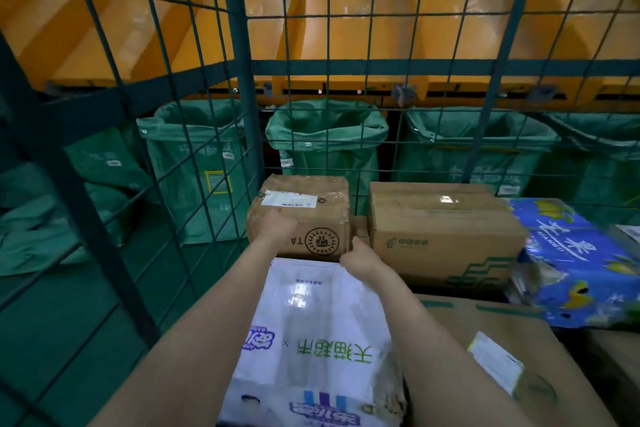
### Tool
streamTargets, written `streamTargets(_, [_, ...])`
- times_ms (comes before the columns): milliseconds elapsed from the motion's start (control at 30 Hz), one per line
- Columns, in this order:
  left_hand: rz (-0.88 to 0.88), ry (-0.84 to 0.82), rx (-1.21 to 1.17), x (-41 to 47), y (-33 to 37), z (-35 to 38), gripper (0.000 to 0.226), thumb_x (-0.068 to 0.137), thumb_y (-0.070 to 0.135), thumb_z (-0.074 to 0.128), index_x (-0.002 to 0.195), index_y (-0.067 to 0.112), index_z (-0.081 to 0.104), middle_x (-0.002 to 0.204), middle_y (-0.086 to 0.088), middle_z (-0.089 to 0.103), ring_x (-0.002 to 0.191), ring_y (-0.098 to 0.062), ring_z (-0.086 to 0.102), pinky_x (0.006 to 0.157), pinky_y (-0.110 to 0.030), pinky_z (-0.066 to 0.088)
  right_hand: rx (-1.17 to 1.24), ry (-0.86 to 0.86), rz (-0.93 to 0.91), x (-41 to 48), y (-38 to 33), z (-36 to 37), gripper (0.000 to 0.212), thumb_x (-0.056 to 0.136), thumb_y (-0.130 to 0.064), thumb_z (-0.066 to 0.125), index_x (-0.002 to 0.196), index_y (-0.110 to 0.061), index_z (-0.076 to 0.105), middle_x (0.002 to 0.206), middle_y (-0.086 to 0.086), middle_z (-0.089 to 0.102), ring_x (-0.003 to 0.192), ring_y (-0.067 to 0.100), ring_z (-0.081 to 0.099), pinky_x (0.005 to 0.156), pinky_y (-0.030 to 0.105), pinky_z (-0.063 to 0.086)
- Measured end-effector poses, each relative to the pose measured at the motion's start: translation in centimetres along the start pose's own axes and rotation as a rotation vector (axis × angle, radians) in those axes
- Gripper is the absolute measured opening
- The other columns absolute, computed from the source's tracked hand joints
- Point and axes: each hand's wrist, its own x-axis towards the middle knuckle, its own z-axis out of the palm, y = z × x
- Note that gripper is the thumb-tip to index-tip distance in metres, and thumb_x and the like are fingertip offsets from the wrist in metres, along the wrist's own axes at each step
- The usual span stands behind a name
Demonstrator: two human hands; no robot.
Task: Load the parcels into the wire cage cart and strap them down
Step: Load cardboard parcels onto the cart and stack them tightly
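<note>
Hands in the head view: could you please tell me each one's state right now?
Left hand: pressed on the small brown box; grip cannot be told.
Right hand: grips that box's lower right corner.

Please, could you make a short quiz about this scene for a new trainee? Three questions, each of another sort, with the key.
1. True or false: the left hand and the right hand are both on the small brown box with the round stamp.
2. Which parcel lies between the forearms? A) red crate B) white parcel with green characters C) black bag
3. Fill in: the green sacks hang ___ the wire cage, not inside it.
Key: 1 true; 2 B; 3 behind.
</note>
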Motion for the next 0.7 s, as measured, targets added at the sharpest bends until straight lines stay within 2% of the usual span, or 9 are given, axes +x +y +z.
streamTargets(100, [0.010, -0.002, -0.019, -1.7, 0.0, 0.1, 0.009, 0.074, 0.021, 0.057, 0.076, 0.016, 0.064, 0.096, -0.006, 0.067, 0.095, -0.026, 0.063, 0.080, -0.032, 0.054, -0.018, 0.005, -0.075, -2.4, 0.4, -2.0, 0.036, 0.093, -0.008, 0.038, 0.128, -0.004, 0.048, 0.118, 0.010, 0.054, 0.102, 0.029, 0.052, 0.084, 0.033, 0.045])
streamTargets(200, [0.066, -0.031, -0.172, -7.9, 2.1, -1.0, 0.032, 0.077, 0.023, 0.063, 0.108, 0.015, 0.067, 0.108, 0.000, 0.066, 0.103, -0.020, 0.062, 0.082, -0.039, 0.055, 0.012, -0.008, -0.104, -5.2, 1.0, -3.8, 0.036, 0.091, -0.006, 0.040, 0.125, -0.001, 0.051, 0.111, 0.013, 0.055, 0.097, 0.032, 0.054, 0.079, 0.037, 0.046])
streamTargets(233, [0.052, -0.068, -0.214, -10.1, 2.9, -1.5, 0.032, 0.082, 0.018, 0.062, 0.114, 0.014, 0.062, 0.111, 0.002, 0.063, 0.106, -0.019, 0.059, 0.081, -0.027, 0.051, 0.019, -0.009, -0.101, -5.9, 1.3, -4.1, 0.036, 0.092, -0.007, 0.041, 0.126, 0.000, 0.051, 0.109, 0.013, 0.055, 0.096, 0.029, 0.054, 0.077, 0.036, 0.045])
streamTargets(333, [-0.106, -0.095, -0.173, -16.4, 3.3, -2.2, 0.022, 0.092, 0.008, 0.049, 0.111, 0.017, 0.053, 0.102, -0.003, 0.057, 0.095, -0.021, 0.049, 0.066, -0.024, 0.039, 0.090, -0.070, -0.046, -10.3, 2.8, -5.5, 0.036, 0.094, -0.014, 0.045, 0.128, -0.002, 0.049, 0.121, 0.021, 0.056, 0.100, 0.027, 0.056, 0.091, 0.044, 0.049])
streamTargets(433, [-0.216, -0.050, -0.144, -21.4, 2.2, -2.8, 0.040, 0.090, 0.010, 0.048, 0.130, 0.009, 0.048, 0.128, -0.016, 0.051, 0.114, -0.032, 0.050, 0.085, -0.033, 0.045, 0.135, -0.107, -0.053, -14.6, 4.5, -6.2, 0.047, 0.092, -0.010, 0.047, 0.137, 0.001, 0.041, 0.117, 0.018, 0.051, 0.089, 0.025, 0.048, 0.079, 0.040, 0.048])
streamTargets(500, [-0.278, -0.052, -0.144, -25.7, 2.2, -3.1, 0.043, 0.090, 0.011, 0.049, 0.133, 0.009, 0.046, 0.131, -0.019, 0.049, 0.121, -0.034, 0.047, 0.096, -0.038, 0.042, 0.161, -0.122, -0.055, -18.2, 5.9, -6.4, 0.049, 0.091, -0.003, 0.046, 0.138, 0.005, 0.037, 0.118, 0.021, 0.050, 0.088, 0.024, 0.046, 0.075, 0.036, 0.041])
streamTargets(567, [-0.316, -0.038, -0.177, -29.3, 1.7, -3.1, 0.040, 0.089, 0.010, 0.051, 0.128, 0.010, 0.050, 0.127, -0.017, 0.053, 0.118, -0.033, 0.049, 0.094, -0.036, 0.043, 0.146, -0.135, -0.057, -20.9, 7.6, -5.9, 0.038, 0.090, -0.002, 0.046, 0.126, 0.009, 0.045, 0.105, 0.018, 0.050, 0.087, 0.024, 0.046, 0.075, 0.034, 0.040])
streamTargets(633, [-0.335, -0.024, -0.199, -33.1, 1.8, -3.5, 0.038, 0.088, 0.009, 0.052, 0.126, 0.009, 0.052, 0.116, -0.016, 0.056, 0.106, -0.031, 0.053, 0.083, -0.033, 0.045, 0.160, -0.160, -0.042, -23.8, 9.1, -5.7, 0.012, 0.088, 0.000, 0.046, 0.097, -0.001, 0.053, 0.093, 0.012, 0.047, 0.082, 0.023, 0.048, 0.073, 0.034, 0.043])
streamTargets(700, [-0.350, -0.017, -0.217, -35.9, 1.3, -3.6, 0.038, 0.088, 0.007, 0.052, 0.126, 0.007, 0.053, 0.110, -0.014, 0.057, 0.097, -0.029, 0.054, 0.073, -0.030, 0.044, 0.174, -0.184, -0.039, -26.1, 10.5, -5.1, 0.009, 0.092, -0.003, 0.046, 0.099, -0.005, 0.051, 0.100, 0.009, 0.050, 0.092, 0.025, 0.053, 0.087, 0.037, 0.048])
